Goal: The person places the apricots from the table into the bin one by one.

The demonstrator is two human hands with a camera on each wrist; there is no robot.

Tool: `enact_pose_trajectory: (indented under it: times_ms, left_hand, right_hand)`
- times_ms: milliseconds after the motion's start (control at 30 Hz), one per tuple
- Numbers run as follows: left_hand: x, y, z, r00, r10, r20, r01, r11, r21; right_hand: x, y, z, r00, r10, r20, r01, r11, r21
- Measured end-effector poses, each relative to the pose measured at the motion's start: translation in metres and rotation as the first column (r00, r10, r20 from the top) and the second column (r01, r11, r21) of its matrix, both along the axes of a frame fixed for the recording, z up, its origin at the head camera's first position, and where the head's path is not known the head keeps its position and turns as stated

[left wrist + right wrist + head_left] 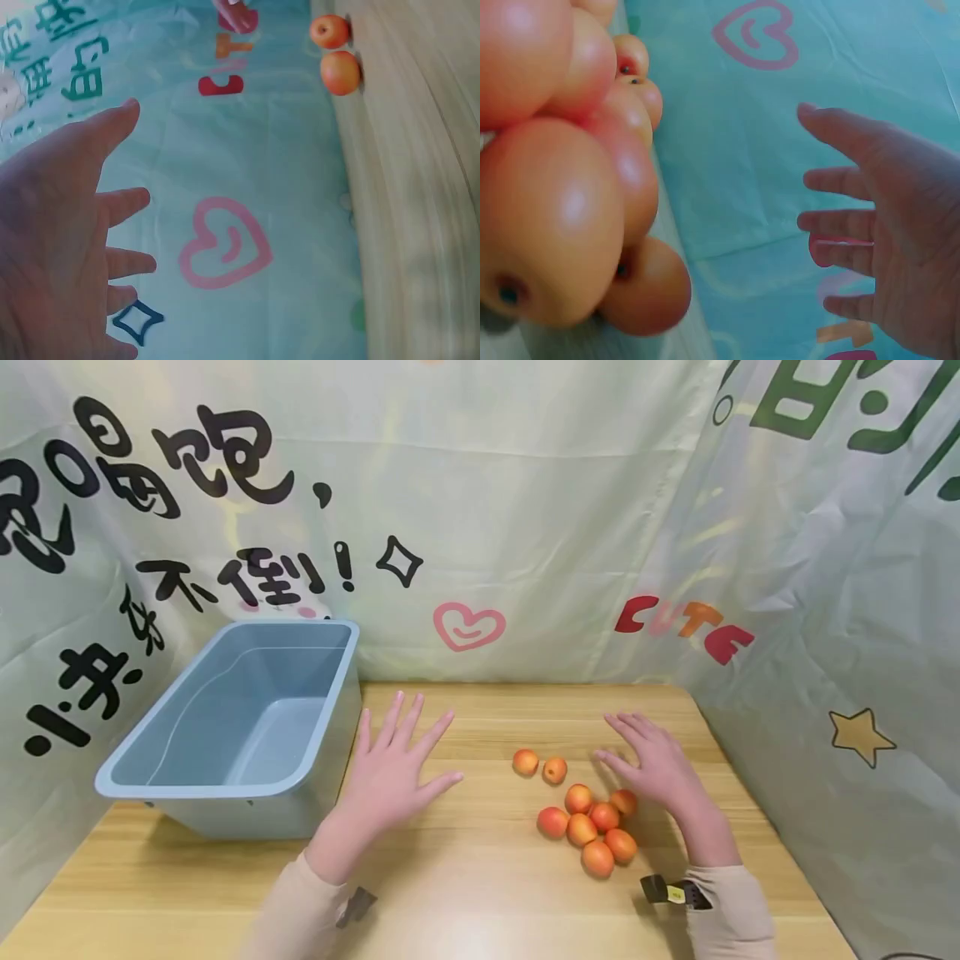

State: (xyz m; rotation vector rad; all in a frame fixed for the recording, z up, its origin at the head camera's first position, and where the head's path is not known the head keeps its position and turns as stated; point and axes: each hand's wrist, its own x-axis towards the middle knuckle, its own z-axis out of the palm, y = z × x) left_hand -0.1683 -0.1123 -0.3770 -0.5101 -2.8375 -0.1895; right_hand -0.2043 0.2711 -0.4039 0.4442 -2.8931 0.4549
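Observation:
Several orange-red apricots (582, 829) lie in a loose cluster on the wooden table, right of the middle. Two more apricots (526, 762) sit close together just behind them. My left hand (386, 781) is held above the table between the blue tub and the fruit, fingers spread and holding nothing. To the right of the cluster hovers my right hand (656, 764), its fingers extended and apart from the fruit. The right wrist view shows the apricots (547, 221) large at the left, with the right hand (904, 232) bare of any object.
A light blue plastic tub (315, 752) stands at the left of the table (480, 902), with nothing visible inside. Printed cloth (525, 527) hangs behind the table and along both sides. A dark strap with a small device (675, 892) is on the right wrist.

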Motion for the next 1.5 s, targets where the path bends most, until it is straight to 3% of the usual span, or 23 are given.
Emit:
enact_pose_trajectory:
  times_ms: [200,367,567,733,867,1000,1300,1500]
  left_hand:
    - [0.018,-0.024,0.008,0.99,-0.064,-0.126,0.053,0.994,-0.093]
    - [0.034,-0.05,0.011,0.964,-0.115,-0.239,0.087,0.988,-0.127]
    - [0.048,-0.084,0.012,0.948,-0.135,-0.289,0.098,0.985,-0.139]
    - [0.057,-0.11,0.005,0.959,-0.098,-0.267,0.066,0.99,-0.129]
    - [0.066,-0.126,0.005,0.98,-0.043,-0.192,0.022,0.994,-0.11]
    - [0.073,-0.138,0.008,0.991,0.001,-0.13,-0.012,0.997,-0.079]
    - [0.072,-0.139,0.015,0.999,0.044,-0.031,-0.044,0.999,0.006]
    - [0.073,-0.139,0.017,0.998,0.056,-0.027,-0.056,0.998,0.013]
  right_hand:
    - [0.005,0.007,0.002,0.995,0.053,-0.08,-0.055,0.998,-0.02]
    - [0.015,0.018,-0.001,0.989,0.103,-0.106,-0.1,0.994,0.035]
    - [0.027,0.03,-0.008,0.974,0.184,-0.134,-0.169,0.979,0.111]
    - [0.036,0.04,-0.017,0.95,0.249,-0.188,-0.222,0.963,0.152]
    - [0.041,0.045,-0.023,0.942,0.285,-0.175,-0.255,0.951,0.177]
    - [0.043,0.046,-0.029,0.947,0.291,-0.137,-0.263,0.947,0.186]
    - [0.043,0.045,-0.041,0.948,0.307,-0.082,-0.288,0.94,0.185]
    - [0.044,0.042,-0.046,0.942,0.323,-0.086,-0.305,0.936,0.176]
